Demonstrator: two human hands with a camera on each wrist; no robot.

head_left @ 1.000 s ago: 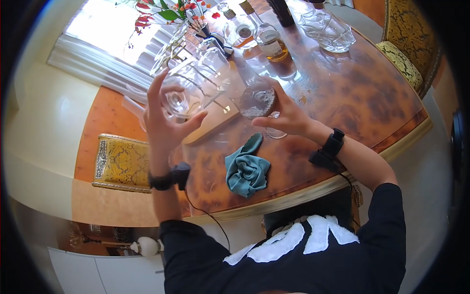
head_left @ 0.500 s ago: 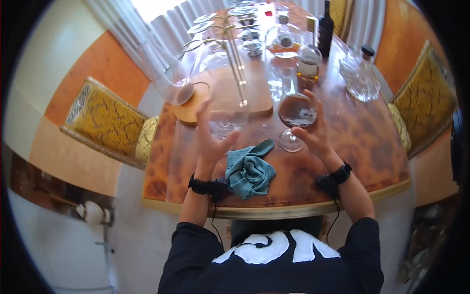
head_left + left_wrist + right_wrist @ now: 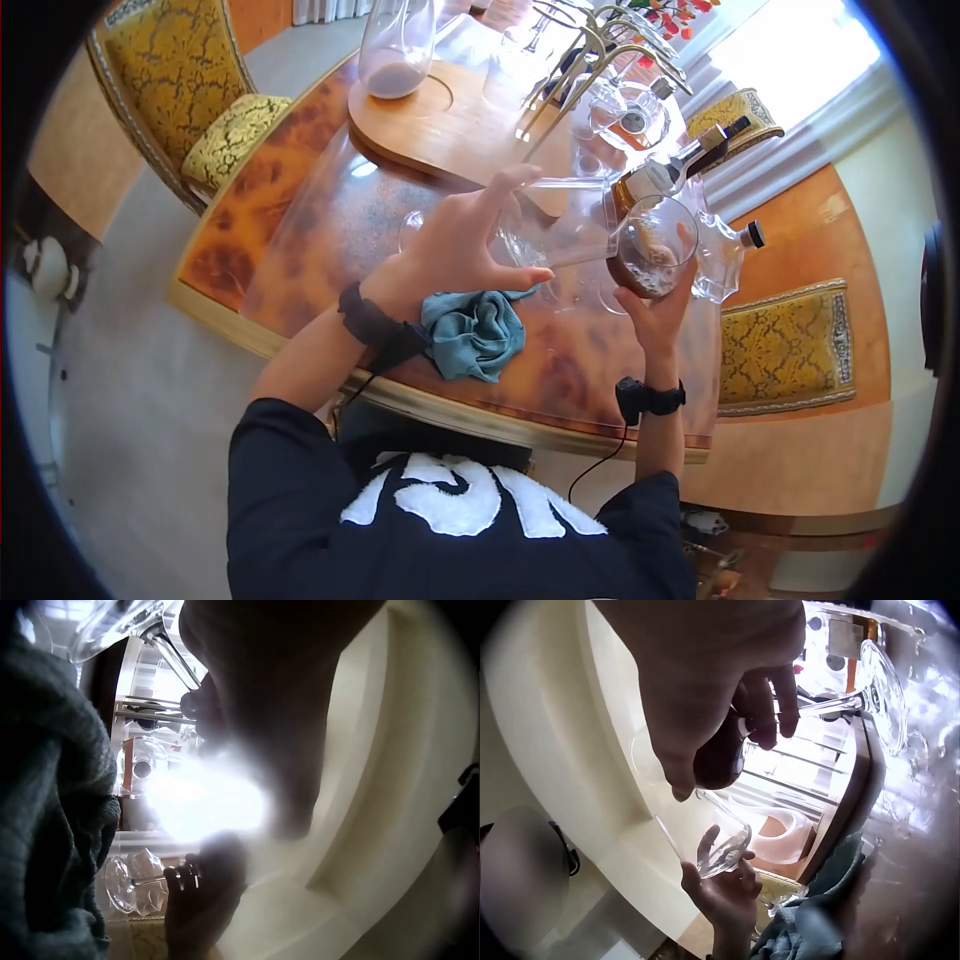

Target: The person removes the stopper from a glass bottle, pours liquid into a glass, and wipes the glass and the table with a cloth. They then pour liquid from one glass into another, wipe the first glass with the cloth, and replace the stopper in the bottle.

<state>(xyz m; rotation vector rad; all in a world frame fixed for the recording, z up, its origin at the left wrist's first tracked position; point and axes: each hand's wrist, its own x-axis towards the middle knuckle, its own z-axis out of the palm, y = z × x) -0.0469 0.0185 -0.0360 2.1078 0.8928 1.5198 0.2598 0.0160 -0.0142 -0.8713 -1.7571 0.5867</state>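
In the head view my left hand (image 3: 455, 245) grips a clear, empty-looking stemmed glass (image 3: 517, 240), thumb below and fingers above its bowl. This glass lies over on its side, its mouth close to the other glass. With my right hand (image 3: 660, 315) I hold the bowl of a wine glass (image 3: 650, 278) with dark red-brown liquid. Its clear foot (image 3: 885, 697) shows in the right wrist view, where the left hand (image 3: 727, 900) cups its own glass. A crumpled teal cloth (image 3: 475, 335) lies on the table below the left hand.
A wooden board (image 3: 400, 135) carries a wide decanter (image 3: 393, 78) with some dark liquid. Behind the hands stands a metal rack (image 3: 600, 50). An amber liquor bottle (image 3: 650, 182) and a faceted glass decanter (image 3: 718, 262) stand near the right hand. A yellow patterned chair (image 3: 785, 345) is at the right.
The left hand has tipped its glass onto its side, mouth toward the right-hand glass, and the two glasses have come closer together. The head view has swung round and tilted.
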